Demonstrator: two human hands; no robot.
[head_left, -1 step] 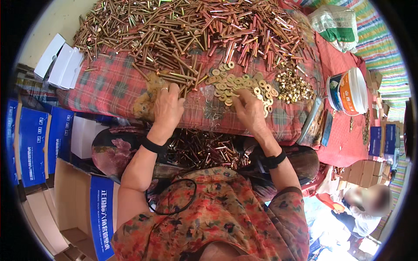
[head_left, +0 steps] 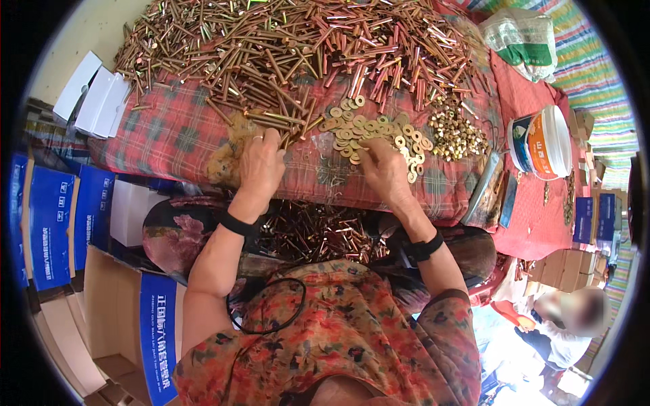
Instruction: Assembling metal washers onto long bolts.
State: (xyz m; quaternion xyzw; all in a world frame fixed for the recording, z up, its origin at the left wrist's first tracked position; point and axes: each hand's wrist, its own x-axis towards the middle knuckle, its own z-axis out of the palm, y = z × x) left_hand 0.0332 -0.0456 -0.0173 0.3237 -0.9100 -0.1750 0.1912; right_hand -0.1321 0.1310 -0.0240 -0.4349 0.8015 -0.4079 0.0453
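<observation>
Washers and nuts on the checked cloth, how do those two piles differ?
The washers are flat round rings; the nuts are small chunky pieces. The washers look wider across than the nuts. The right hand is at the washers, while the nuts lie farther right. Both are gold-toned and lie loose on the cloth.

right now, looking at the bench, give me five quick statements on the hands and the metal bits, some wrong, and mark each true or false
1. The right hand is nearer to the washers than to the nuts. True.
2. The nuts lie to the left of the washers. False: they lie to the right of them.
3. The big pile of bolts lies beyond both hands. True.
4. The left hand has a bare wrist behind it. False: a black band goes around it.
5. The bucket is to the right of the nuts. True.
</observation>
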